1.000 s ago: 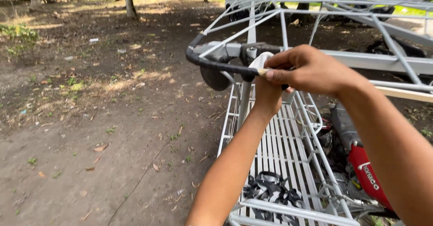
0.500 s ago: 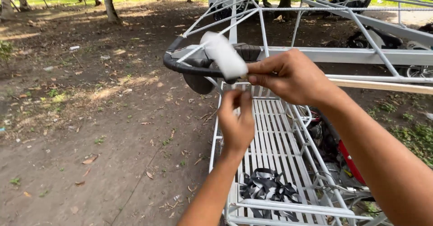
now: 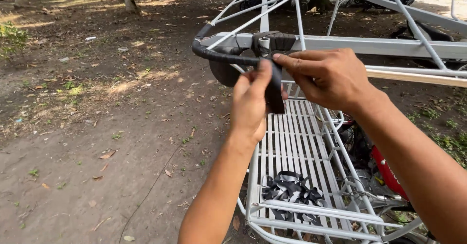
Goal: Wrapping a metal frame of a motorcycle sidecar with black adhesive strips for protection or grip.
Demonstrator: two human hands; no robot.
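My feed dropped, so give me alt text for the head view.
Both hands, left hand and right hand, pinch a black strap hanging from a black-wrapped bar on a white metal frame. Below lies a slatted rack holding loose black straps, over bare dirt ground.

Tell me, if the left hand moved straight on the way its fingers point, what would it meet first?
Probably the black-wrapped curved bar above the left hand, whose fingers pinch the black strip; depth is unclear.

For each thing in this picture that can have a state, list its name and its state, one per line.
left hand: raised, pinching the black strip
right hand: gripping the black strip at the bar
black strip: partly wound on the curved bar, free end hanging
curved bar: wrapped in black
black straps: loose heap on the metal rack
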